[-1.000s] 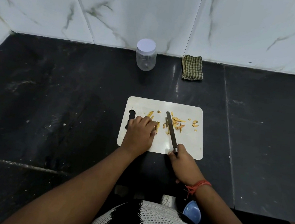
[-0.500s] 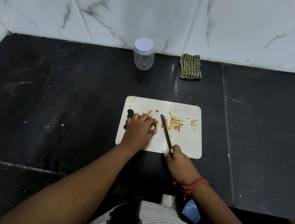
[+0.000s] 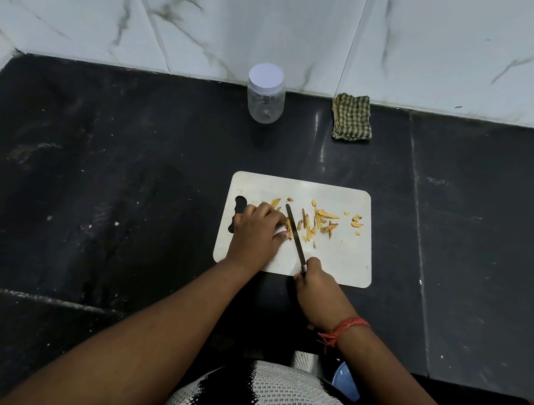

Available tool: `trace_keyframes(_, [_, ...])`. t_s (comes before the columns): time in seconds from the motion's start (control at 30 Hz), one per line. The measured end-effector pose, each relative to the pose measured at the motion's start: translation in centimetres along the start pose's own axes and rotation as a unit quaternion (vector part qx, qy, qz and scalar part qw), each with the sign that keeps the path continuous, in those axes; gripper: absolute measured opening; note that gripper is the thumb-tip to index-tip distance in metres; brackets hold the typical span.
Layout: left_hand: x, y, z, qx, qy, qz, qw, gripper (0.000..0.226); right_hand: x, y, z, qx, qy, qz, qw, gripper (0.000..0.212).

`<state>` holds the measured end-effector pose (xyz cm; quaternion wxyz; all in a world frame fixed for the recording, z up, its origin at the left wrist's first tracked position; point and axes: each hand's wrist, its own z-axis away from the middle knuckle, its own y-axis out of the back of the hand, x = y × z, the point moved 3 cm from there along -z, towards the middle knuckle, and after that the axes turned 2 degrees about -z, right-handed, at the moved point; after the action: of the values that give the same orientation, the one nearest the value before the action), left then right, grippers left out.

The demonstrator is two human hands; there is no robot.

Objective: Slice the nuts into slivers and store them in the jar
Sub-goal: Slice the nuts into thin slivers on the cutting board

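Mostly thin yellow-orange nut slivers (image 3: 317, 223), scattered.

The cutting board (image 3: 334, 263) lay near on the counter (image 3: 99, 187); the jar (image 3: 266, 94) stood far behind it, the cloth (image 3: 352, 117) right of the jar.

White cutting board (image 3: 335, 260), yellow-orange nut slivers (image 3: 320, 221), green checked cloth (image 3: 352, 117), white-lidded clear jar (image 3: 266, 97), black counter (image 3: 116, 173)
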<state>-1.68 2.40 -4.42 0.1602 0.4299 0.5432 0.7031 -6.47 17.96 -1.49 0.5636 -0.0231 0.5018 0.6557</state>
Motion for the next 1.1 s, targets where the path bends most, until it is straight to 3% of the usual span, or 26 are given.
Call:
trace_keyframes(0.33, [0.0,-0.1,-0.1,-0.007,-0.005,-0.002,1.000,0.028,0.5,-0.5,-1.2,0.003,-0.010,0.059,0.998,0.002])
trace_keyframes(0.63, [0.0,0.1,-0.5,-0.009,-0.006,-0.029,1.000,0.028,-0.6,-0.4,-2.8,-0.014,-0.038,0.106,0.994,0.027])
trace_keyframes(1.1, [-0.1,-0.1,-0.9,-0.011,0.068,0.049,0.996,0.013,0.6,0.2,-1.9,-0.035,-0.044,0.124,0.991,0.023])
